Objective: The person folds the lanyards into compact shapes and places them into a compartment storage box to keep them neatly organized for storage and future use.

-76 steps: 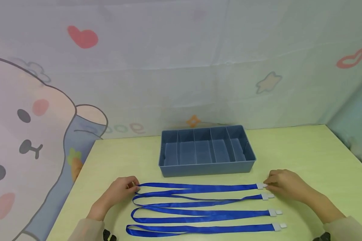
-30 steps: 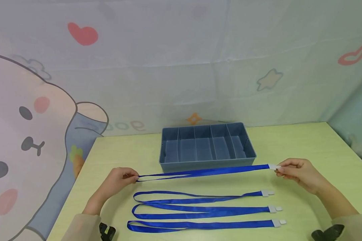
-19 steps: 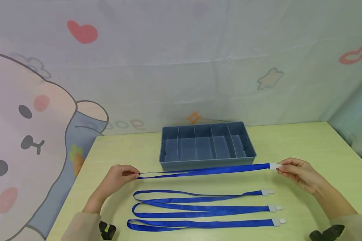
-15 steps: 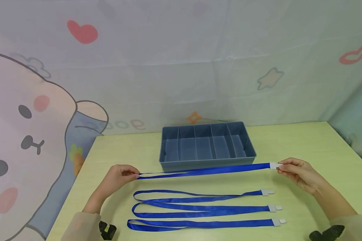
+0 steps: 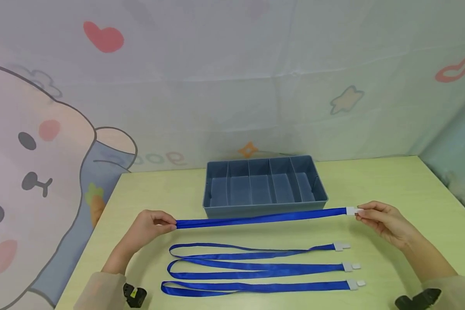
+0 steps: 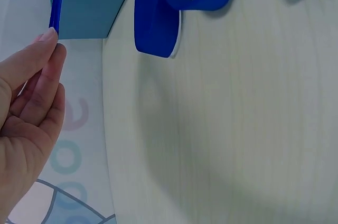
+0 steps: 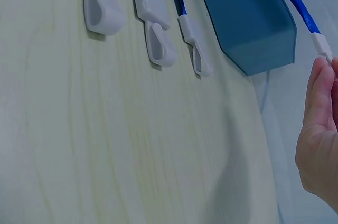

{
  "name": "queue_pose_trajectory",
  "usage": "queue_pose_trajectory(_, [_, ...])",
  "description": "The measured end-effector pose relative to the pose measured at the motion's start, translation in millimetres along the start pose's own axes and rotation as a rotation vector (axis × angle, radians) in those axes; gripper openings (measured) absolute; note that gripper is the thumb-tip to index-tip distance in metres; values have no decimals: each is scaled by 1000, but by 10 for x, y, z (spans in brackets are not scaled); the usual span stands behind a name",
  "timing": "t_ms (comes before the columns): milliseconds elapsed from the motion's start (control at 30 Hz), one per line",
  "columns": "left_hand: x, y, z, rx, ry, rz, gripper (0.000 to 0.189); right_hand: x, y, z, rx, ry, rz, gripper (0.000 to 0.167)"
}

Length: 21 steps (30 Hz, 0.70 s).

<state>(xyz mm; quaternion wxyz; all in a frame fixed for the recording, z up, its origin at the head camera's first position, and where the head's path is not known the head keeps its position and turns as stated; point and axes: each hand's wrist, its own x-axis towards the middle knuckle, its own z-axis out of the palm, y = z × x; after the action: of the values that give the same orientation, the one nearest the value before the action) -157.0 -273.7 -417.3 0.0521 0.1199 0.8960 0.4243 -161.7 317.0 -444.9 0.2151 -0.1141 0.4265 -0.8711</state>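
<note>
A blue lanyard (image 5: 263,218) is stretched between both hands above the table, in front of the tray. My left hand (image 5: 149,228) pinches its looped end between thumb and fingers, and the two strap layers lie together there. My right hand (image 5: 387,224) pinches the white plastic clip (image 5: 350,211) at the other end. Below it on the table lie three more blue lanyards: the upper one (image 5: 255,255), the middle one (image 5: 263,273) and the lowest one (image 5: 279,286). Their white clips point right, as the right wrist view shows with one clip (image 7: 158,39).
A grey-blue tray (image 5: 263,210) with several compartments stands at the back of the pale yellow table (image 5: 391,189). Behind it hangs a printed cloth (image 5: 201,51) with a cartoon animal on the left.
Both hands have lifted the farthest lanyard off the table and brought it up toward the tray's front. Its left loop, spread before, is now drawn flat and taut.
</note>
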Motion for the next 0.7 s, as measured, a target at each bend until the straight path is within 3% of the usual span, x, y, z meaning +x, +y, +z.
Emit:
queue_pose_trajectory(133, [-16, 65, -11, -50, 8, -36, 8, 10, 10, 0, 11, -2, 0, 36])
queue_pose_trajectory(400, [-35, -6, 16, -242, -44, -158, 27, -29, 3, -8, 2, -3, 14, 36])
queue_pose_trajectory(567, [-12, 38, 27, -226, 30, -229, 26, -10, 3, -15, 18, -30, 15, 38])
queue_pose_trajectory(700, [8, 70, 28, -248, 63, -241, 22, 4, 3, -16, 27, -32, 16, 39])
